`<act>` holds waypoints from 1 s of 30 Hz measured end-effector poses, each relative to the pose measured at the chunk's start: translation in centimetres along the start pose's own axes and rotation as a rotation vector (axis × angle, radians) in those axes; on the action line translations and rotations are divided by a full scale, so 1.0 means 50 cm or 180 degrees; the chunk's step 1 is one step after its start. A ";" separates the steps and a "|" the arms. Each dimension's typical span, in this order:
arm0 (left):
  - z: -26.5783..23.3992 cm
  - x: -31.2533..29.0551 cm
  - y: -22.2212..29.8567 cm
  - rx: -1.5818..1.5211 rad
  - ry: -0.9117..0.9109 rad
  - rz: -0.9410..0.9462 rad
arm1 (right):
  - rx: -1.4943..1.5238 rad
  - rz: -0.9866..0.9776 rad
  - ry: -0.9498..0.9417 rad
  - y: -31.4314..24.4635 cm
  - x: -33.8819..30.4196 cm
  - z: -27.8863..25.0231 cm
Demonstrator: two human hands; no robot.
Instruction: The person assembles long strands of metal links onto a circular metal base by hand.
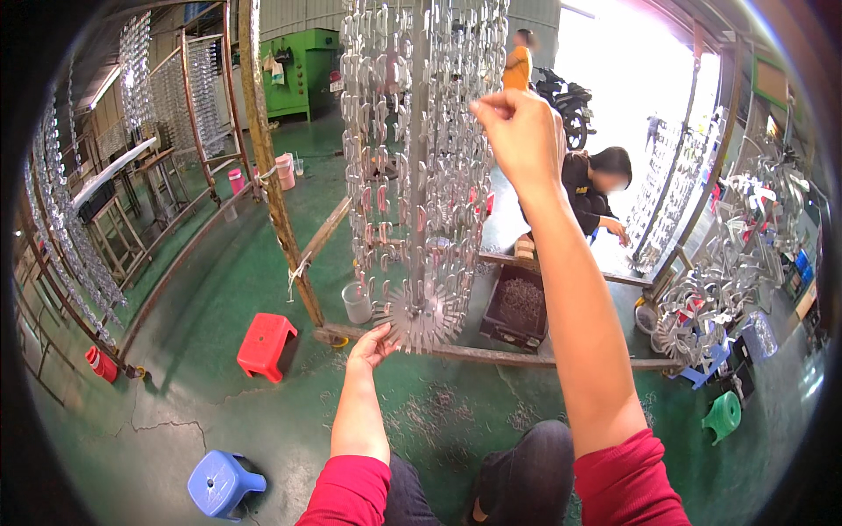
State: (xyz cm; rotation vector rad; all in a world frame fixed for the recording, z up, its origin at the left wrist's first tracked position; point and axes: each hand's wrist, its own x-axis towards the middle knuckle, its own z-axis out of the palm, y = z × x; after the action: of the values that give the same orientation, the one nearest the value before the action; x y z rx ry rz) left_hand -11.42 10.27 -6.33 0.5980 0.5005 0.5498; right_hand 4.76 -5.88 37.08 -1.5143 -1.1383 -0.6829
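In front of me hangs a tall metal rack (pixel 419 175) with a central pole and many small silver hook-shaped parts in columns around it. At its foot is a round metal disc (pixel 419 323) with teeth radiating from its edge. My left hand (pixel 373 347) grips the left rim of this disc with bent fingers. Raised at the upper right side of the rack, my right hand (pixel 519 136) has thumb and fingers pinched together close to the hanging parts. Whatever lies in that pinch is too small to make out.
A dark bin (pixel 516 302) of small metal pieces stands behind the rack, beside a wooden frame beam (pixel 561 358). A red stool (pixel 266 345) and blue stool (pixel 223 484) are at left. A person (pixel 588 193) crouches by another rack; scraps litter the floor.
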 end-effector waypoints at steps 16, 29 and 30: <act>0.002 0.019 -0.005 0.0018 0.0049 -0.0024 | 0.0764 0.0170 -0.0471 0.035 0.108 0.049; -0.002 0.027 -0.007 0.0040 0.0009 0.0004 | 0.0745 0.0074 -0.0183 0.039 0.075 0.014; -0.001 0.026 -0.007 0.0046 0.0028 -0.0007 | 0.0560 0.0037 -0.0010 0.046 0.062 0.006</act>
State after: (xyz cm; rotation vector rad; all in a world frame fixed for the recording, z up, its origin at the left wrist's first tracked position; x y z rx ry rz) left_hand -10.34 10.83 -6.96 0.6088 0.5138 0.5472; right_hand 7.98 -4.62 38.76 -1.3723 -1.1601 -0.5576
